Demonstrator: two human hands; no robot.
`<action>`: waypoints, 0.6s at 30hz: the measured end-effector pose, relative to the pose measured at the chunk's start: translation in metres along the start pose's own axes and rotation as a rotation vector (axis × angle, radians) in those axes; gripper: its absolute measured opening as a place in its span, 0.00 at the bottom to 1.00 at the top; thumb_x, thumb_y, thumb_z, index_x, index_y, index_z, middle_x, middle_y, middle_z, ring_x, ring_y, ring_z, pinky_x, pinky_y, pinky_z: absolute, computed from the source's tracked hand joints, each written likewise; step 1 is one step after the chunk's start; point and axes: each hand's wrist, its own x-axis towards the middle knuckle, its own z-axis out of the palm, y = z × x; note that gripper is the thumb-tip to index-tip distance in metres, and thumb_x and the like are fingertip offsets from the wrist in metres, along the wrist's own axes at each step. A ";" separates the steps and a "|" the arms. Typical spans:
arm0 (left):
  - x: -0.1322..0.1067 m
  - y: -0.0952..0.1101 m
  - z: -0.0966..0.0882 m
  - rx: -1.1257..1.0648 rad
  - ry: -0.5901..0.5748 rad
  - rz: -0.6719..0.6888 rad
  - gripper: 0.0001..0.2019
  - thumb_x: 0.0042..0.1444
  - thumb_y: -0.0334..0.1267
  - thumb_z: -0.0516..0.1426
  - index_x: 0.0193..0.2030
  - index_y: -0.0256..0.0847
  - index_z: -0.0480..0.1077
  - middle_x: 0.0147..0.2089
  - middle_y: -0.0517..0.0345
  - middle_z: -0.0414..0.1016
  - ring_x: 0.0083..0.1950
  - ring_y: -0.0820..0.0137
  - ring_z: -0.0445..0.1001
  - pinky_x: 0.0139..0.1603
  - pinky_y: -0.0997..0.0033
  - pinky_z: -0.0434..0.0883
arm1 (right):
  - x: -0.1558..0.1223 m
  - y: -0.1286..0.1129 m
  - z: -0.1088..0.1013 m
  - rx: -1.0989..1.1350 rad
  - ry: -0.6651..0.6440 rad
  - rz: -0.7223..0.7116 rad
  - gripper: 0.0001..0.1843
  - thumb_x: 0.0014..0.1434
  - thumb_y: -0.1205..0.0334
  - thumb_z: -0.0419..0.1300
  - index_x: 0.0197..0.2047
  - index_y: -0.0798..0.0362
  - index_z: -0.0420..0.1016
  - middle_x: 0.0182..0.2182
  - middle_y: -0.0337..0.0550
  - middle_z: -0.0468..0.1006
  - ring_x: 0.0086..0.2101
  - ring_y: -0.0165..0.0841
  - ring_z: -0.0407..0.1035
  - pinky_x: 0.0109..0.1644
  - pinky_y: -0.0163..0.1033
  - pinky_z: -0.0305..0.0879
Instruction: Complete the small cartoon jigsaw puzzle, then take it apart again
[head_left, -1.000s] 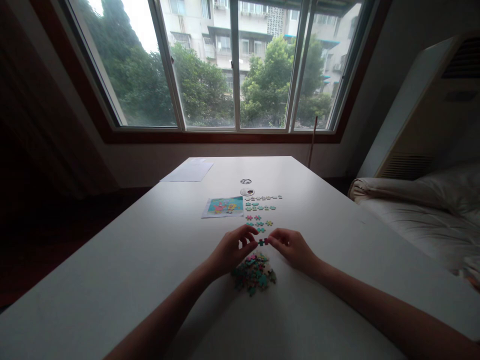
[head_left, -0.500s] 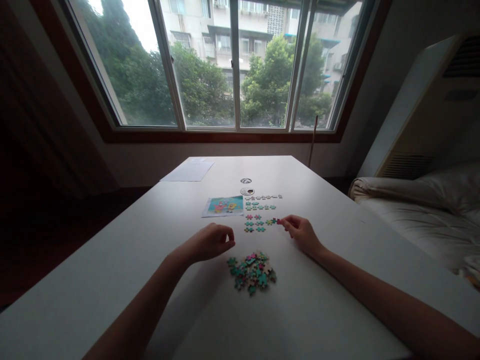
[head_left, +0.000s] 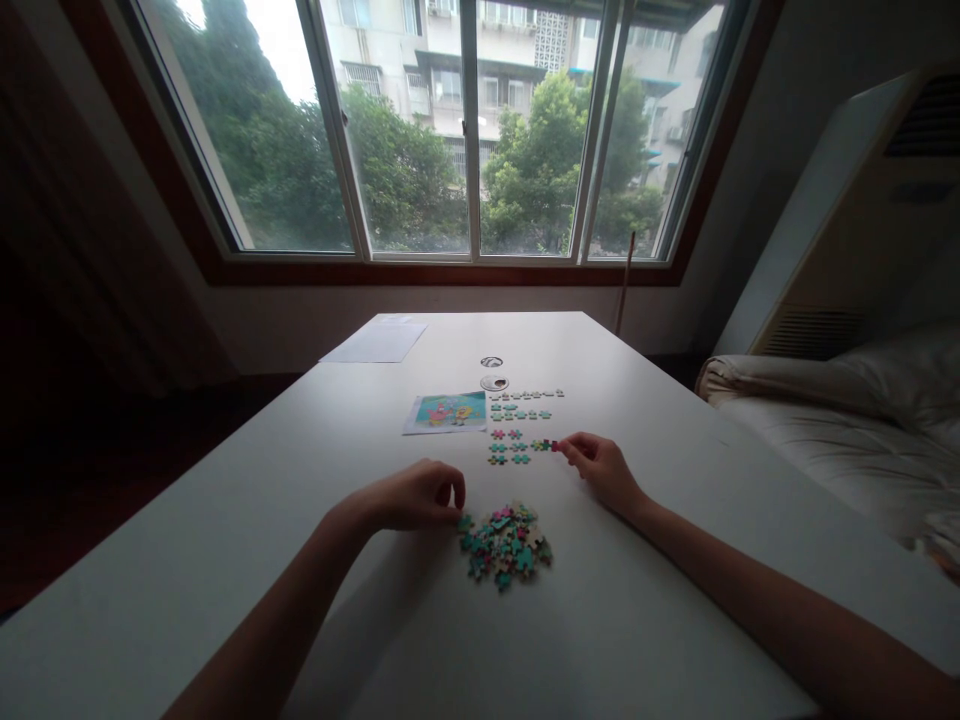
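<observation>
My right hand pinches a pink jigsaw piece at the right end of a short run of pieces. Lower and to the left, my left hand has its finger and thumb curled together at the left edge of a heap of jigsaw pieces. Its tips close on a green jigsaw piece there. Between and beyond the hands, sorted pieces lie in several short rows. A colourful picture sheet lies left of those rows.
Two round flat items lie behind the rows on the white table. White paper rests at the far left corner. A pale sofa stands to the right, with a window beyond the table.
My left hand has come down and slightly toward me, reaching the heap's left edge. My right hand stays at the pink piece, shifted very slightly left.
</observation>
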 end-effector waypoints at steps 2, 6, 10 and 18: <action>-0.001 0.001 0.001 -0.030 -0.023 -0.007 0.09 0.44 0.38 0.54 0.33 0.39 0.70 0.24 0.62 0.66 0.25 0.75 0.63 0.23 0.79 0.59 | 0.001 0.000 0.000 -0.009 0.004 0.007 0.18 0.52 0.51 0.53 0.30 0.58 0.73 0.19 0.39 0.68 0.19 0.25 0.56 0.21 0.30 0.53; -0.001 0.000 0.003 -0.070 -0.053 -0.017 0.11 0.42 0.40 0.57 0.34 0.39 0.68 0.27 0.62 0.67 0.27 0.74 0.65 0.24 0.79 0.60 | 0.006 -0.003 0.004 -0.057 -0.015 -0.007 0.17 0.53 0.52 0.53 0.29 0.57 0.74 0.19 0.39 0.70 0.19 0.25 0.57 0.22 0.31 0.53; 0.000 -0.002 0.003 -0.066 -0.038 -0.014 0.09 0.43 0.39 0.56 0.33 0.39 0.68 0.26 0.63 0.66 0.26 0.74 0.64 0.24 0.78 0.59 | 0.020 -0.003 0.010 -0.145 -0.019 -0.051 0.16 0.52 0.53 0.53 0.28 0.57 0.74 0.20 0.40 0.72 0.21 0.27 0.61 0.25 0.31 0.55; 0.003 -0.008 0.004 -0.046 0.060 -0.002 0.09 0.45 0.39 0.54 0.34 0.39 0.68 0.26 0.63 0.64 0.26 0.74 0.63 0.26 0.78 0.59 | 0.061 0.004 0.012 -0.414 -0.175 -0.039 0.15 0.52 0.56 0.53 0.28 0.56 0.76 0.24 0.42 0.76 0.26 0.30 0.67 0.29 0.32 0.56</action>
